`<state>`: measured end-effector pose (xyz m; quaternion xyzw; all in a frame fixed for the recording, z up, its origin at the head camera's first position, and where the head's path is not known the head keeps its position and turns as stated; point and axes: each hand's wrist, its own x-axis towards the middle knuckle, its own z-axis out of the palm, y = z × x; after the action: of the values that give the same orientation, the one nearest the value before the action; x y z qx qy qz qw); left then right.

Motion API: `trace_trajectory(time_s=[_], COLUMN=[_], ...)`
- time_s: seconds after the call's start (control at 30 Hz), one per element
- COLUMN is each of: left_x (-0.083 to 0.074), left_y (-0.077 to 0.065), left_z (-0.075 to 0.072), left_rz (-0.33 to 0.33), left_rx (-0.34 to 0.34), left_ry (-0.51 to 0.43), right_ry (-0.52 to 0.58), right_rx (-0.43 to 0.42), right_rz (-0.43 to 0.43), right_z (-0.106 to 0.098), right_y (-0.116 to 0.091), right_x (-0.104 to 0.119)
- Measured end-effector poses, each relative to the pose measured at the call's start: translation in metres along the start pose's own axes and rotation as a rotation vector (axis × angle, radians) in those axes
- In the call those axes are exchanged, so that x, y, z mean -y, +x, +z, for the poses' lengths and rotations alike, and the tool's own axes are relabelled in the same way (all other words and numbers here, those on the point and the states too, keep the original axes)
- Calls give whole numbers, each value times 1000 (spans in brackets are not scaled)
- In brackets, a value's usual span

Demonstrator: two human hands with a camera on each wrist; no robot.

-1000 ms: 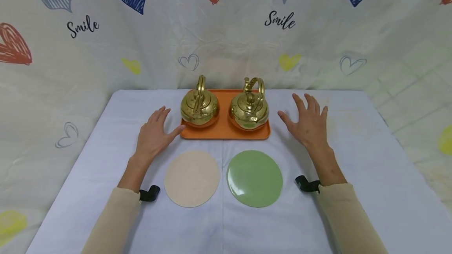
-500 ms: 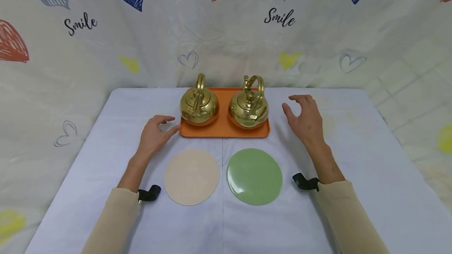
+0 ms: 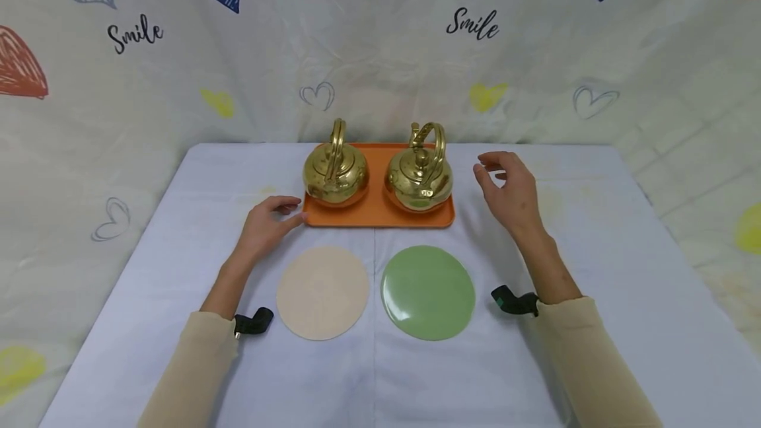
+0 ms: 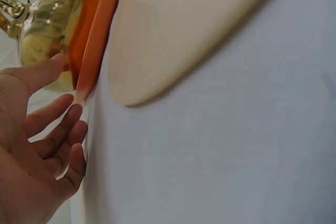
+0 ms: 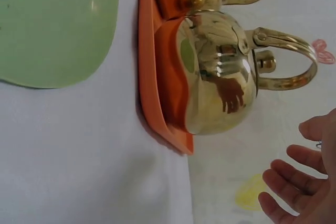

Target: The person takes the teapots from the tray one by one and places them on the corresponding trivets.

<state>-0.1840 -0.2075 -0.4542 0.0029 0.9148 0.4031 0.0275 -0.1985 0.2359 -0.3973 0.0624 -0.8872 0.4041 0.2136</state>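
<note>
Two shiny brass kettles stand on an orange tray (image 3: pixel 377 213) at the back of the table. The left kettle (image 3: pixel 335 174) has its arched handle pointing toward the wall; the right kettle (image 3: pixel 419 180) is turned a little differently. Beside the tray's left front corner is my left hand (image 3: pixel 264 226), fingers loosely bent and thumb tip close to the tray's rim. It holds nothing; the left wrist view shows the thumb overlapping the kettle's body (image 4: pixel 42 30). My right hand (image 3: pixel 510 197) hovers to the right of the right kettle, apart from it, with relaxed fingers and nothing held.
In front of the tray lie two flat round pieces, a cream disc (image 3: pixel 323 292) on the left and a glossy green disc (image 3: pixel 428 292) on the right. A white cloth (image 3: pixel 380 382) covers the table. Behind hangs a backdrop (image 3: pixel 392 58) with printed hearts.
Both hands have gone from spread fingers to loosely bent ones. The right hand has shifted slightly left toward the right kettle. Kettles, tray and discs keep their places.
</note>
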Motion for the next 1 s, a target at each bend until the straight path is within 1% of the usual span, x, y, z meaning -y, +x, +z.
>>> trace_trajectory(time_s=[0.27, 0.43, 0.5, 0.67, 1.0], left_x=[0, 0, 0, 1, 3], left_y=[-2, -2, -1, 0, 2], left_z=[5, 6, 6, 5, 6], left_rz=[16, 41, 47, 40, 26], left_rx=[-4, -10, -10, -3, 4], left_ry=[-12, -32, -36, -41, -22], right_ry=[72, 118, 160, 259, 318], right_rx=[34, 60, 76, 113, 149], right_rz=[22, 82, 97, 103, 127], right_z=[1, 0, 0, 4, 12], right_y=[2, 5, 6, 10, 14], right_x=[12, 22, 26, 34, 43])
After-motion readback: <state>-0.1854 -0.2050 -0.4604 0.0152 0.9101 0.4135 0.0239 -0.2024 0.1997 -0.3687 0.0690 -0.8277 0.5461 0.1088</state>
